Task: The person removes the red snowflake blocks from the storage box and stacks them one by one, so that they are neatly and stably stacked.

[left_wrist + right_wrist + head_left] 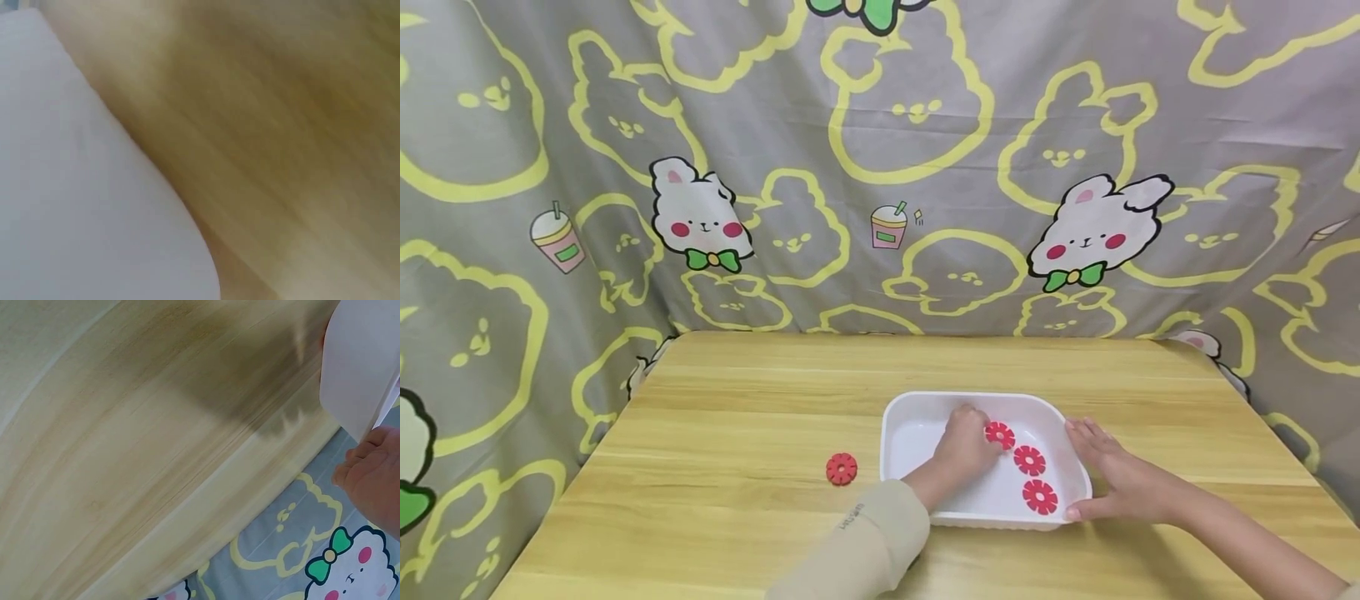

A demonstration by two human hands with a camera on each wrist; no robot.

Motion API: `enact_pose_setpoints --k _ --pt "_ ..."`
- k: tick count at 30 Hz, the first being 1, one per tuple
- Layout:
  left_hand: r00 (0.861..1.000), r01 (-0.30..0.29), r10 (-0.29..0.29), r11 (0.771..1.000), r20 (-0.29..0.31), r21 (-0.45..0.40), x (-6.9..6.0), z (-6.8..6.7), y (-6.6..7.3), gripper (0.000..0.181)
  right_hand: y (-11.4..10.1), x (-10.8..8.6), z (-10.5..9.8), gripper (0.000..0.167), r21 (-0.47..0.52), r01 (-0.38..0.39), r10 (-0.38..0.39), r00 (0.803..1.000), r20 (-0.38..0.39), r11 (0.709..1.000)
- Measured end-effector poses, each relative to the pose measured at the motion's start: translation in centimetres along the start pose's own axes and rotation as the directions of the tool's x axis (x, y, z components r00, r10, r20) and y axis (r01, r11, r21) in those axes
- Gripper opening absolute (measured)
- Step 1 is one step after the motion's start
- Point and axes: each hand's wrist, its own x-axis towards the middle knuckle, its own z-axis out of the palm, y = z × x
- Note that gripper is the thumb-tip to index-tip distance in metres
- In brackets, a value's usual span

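Note:
In the head view a white plastic tray (pixel 955 520) stands on the table. My left hand (pixel 964 443) is inside it, fingers curled, pinching a red notched disc (pixel 1002 436) at its edge. Part of that disc is covered by the fingers. Two similar red discs, a middle one (pixel 1029 460) and a nearer one (pixel 1040 497), lie on the tray floor to the right. My right hand (pixel 1116 479) holds the tray's right end, thumb at the front corner and fingers at the rim; the right wrist view also shows this hand (pixel 375 472) at the tray's edge (pixel 356 375).
Another red disc (pixel 842 469) lies on the wooden table (pixel 715 433), left of the tray. A grey curtain (pixel 880 125) with cartoon rabbits hangs behind the table. The left wrist view shows only the tray's blurred outer wall (pixel 94 175) and wood.

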Motion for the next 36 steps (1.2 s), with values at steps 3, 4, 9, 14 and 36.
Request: enact_pose_setpoints --k 3,4,9,14,36 --pt "0.998 -0.05 0.049 0.998 0.033 0.024 -0.1 -0.6 -0.4 0.031 -0.1 0.0 0.1 0.111 -0.002 -0.008 0.008 1.0 0.0 1.0" --pt "0.996 -0.086 0.084 0.996 0.042 0.037 -0.2 -0.8 -0.6 0.032 -0.1 0.0 0.1 0.111 -0.007 -0.008 0.008 1.0 -0.001 1.0" --pt "0.955 -0.295 0.287 0.949 0.079 0.11 -0.4 -2.0 -1.5 0.031 -0.1 -0.1 -0.1 0.111 -0.016 -0.013 0.014 1.0 0.005 1.0" --pt "0.912 -0.408 0.398 0.904 0.096 0.129 -0.7 -3.0 -2.4 0.03 -0.2 0.1 -0.1 0.111 -0.007 -0.026 0.026 0.999 0.019 1.0" --pt "0.843 -0.536 0.534 0.844 0.064 0.029 -1.7 -6.9 -5.3 0.028 -0.7 0.2 -0.6 0.113 0.005 -0.067 0.066 0.997 0.047 0.998"
